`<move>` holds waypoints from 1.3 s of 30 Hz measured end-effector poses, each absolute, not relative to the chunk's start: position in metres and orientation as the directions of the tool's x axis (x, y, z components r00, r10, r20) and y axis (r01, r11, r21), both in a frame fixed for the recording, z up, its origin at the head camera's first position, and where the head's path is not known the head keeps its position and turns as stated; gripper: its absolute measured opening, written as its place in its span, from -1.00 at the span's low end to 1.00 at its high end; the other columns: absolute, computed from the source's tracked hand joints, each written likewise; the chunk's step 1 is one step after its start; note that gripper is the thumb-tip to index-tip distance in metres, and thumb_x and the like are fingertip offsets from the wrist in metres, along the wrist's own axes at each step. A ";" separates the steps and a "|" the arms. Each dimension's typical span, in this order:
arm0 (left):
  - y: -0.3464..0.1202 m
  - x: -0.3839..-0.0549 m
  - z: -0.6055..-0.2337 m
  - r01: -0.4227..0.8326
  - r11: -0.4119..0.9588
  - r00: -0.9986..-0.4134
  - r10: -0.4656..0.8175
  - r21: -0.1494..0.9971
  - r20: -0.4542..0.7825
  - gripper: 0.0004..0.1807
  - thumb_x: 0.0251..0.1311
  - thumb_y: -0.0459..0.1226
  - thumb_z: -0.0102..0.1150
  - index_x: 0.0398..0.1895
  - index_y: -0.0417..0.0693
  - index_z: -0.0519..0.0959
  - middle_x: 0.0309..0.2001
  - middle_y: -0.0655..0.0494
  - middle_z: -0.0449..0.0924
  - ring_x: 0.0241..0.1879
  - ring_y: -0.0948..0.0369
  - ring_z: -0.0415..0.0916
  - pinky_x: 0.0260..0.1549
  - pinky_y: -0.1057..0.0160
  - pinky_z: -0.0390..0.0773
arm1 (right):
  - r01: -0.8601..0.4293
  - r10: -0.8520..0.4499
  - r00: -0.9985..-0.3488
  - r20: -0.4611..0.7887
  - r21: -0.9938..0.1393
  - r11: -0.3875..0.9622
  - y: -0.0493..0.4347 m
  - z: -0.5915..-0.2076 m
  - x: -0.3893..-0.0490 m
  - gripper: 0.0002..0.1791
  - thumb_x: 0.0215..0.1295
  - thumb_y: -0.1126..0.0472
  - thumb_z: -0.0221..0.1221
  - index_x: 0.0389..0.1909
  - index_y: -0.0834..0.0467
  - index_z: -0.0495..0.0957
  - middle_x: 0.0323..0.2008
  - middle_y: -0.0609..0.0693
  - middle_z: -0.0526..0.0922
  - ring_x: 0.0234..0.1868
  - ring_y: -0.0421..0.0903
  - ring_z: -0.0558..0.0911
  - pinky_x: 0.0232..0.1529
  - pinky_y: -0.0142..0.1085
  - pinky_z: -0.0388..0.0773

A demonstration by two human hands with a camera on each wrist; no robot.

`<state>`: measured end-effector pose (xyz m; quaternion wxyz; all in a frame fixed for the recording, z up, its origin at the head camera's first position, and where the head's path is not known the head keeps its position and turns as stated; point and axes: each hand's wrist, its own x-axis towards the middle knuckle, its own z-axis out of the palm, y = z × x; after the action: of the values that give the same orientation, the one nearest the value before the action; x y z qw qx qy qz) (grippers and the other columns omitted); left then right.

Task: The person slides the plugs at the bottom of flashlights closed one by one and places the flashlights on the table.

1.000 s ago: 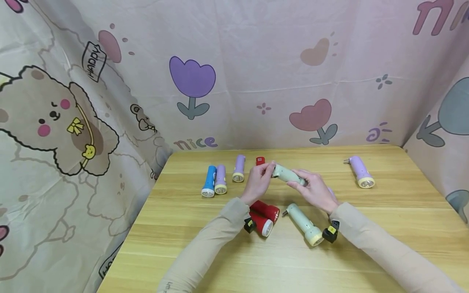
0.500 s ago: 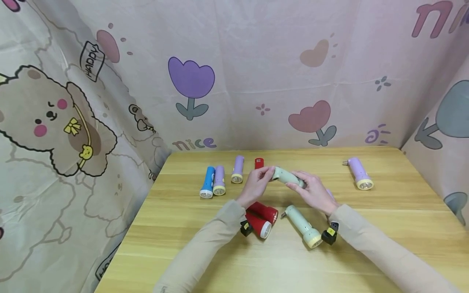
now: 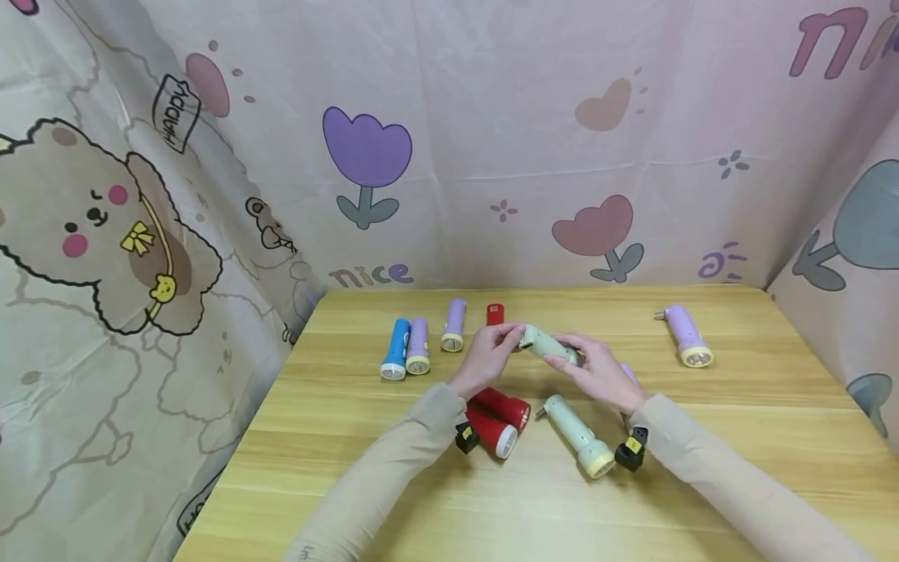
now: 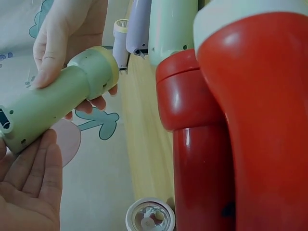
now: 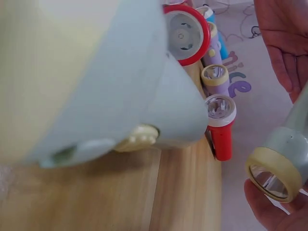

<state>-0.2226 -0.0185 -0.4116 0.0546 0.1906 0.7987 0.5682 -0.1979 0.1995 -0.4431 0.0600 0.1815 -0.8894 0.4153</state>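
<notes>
In the head view, both hands hold a pale green flashlight [image 3: 550,346] above the table. My left hand [image 3: 485,355] pinches its tail end; in the left wrist view a dark slot [image 4: 4,119] shows there. My right hand [image 3: 597,368] grips it near the lamp end, and the right wrist view shows its yellow-rimmed lens [image 5: 274,180]. A second pale green flashlight [image 3: 579,437], prongs out, lies below the right hand. Two red flashlights [image 3: 495,433] lie below the left wrist, partly hidden by it.
A blue flashlight [image 3: 396,349] and two purple flashlights [image 3: 453,324] lie at back left. Behind the left hand is another red flashlight [image 3: 495,314]. A purple flashlight [image 3: 684,336] with prongs out lies at back right; another purple one [image 3: 628,375] is mostly hidden by the right hand.
The held green flashlight tilts slightly more, and both hands have come down a little with it. The head view has shifted slightly. The flashlights on the table stay in place.
</notes>
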 end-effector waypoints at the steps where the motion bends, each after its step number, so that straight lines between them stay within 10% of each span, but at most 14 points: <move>1: -0.019 -0.223 -0.412 0.246 0.288 -0.922 0.366 0.926 0.131 -0.60 0.55 -0.18 -0.04 0.19 -0.26 0.60 0.09 -0.16 0.69 0.05 0.04 0.66 0.11 0.19 0.68 | -0.375 -0.276 -0.926 0.258 -0.717 0.587 0.200 -0.443 -0.198 -0.50 0.40 0.01 0.24 0.24 0.20 0.54 0.11 0.20 0.69 -0.01 0.07 0.69 -0.10 -0.19 0.63; 16: -0.016 -0.230 -0.410 0.140 0.156 -0.933 0.351 0.978 0.078 -0.63 0.47 -0.24 0.09 0.17 -0.30 0.60 0.08 -0.26 0.67 -0.03 0.10 0.70 0.03 0.23 0.71 | -0.402 -0.321 -0.910 0.264 -0.756 0.517 0.208 -0.446 -0.202 -0.51 0.30 0.23 0.33 0.22 0.29 0.54 0.11 0.25 0.68 -0.11 -0.07 0.61 -0.19 -0.44 0.58; 39: -0.017 -0.228 -0.407 0.194 0.213 -0.938 0.326 0.958 0.117 -0.62 0.47 -0.17 0.10 0.15 -0.26 0.64 0.06 -0.18 0.71 -0.01 0.03 0.70 0.04 0.22 0.71 | -0.353 -0.307 -0.927 0.215 -0.775 0.524 0.207 -0.442 -0.204 -0.49 0.26 0.26 0.35 0.22 0.30 0.53 0.12 0.26 0.67 0.00 0.08 0.66 0.03 -0.22 0.60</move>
<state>-0.2277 -0.0166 -0.4070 0.0547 0.1672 0.7768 0.6047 -0.2039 0.2067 -0.4423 0.0259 0.1890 -0.8727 0.4495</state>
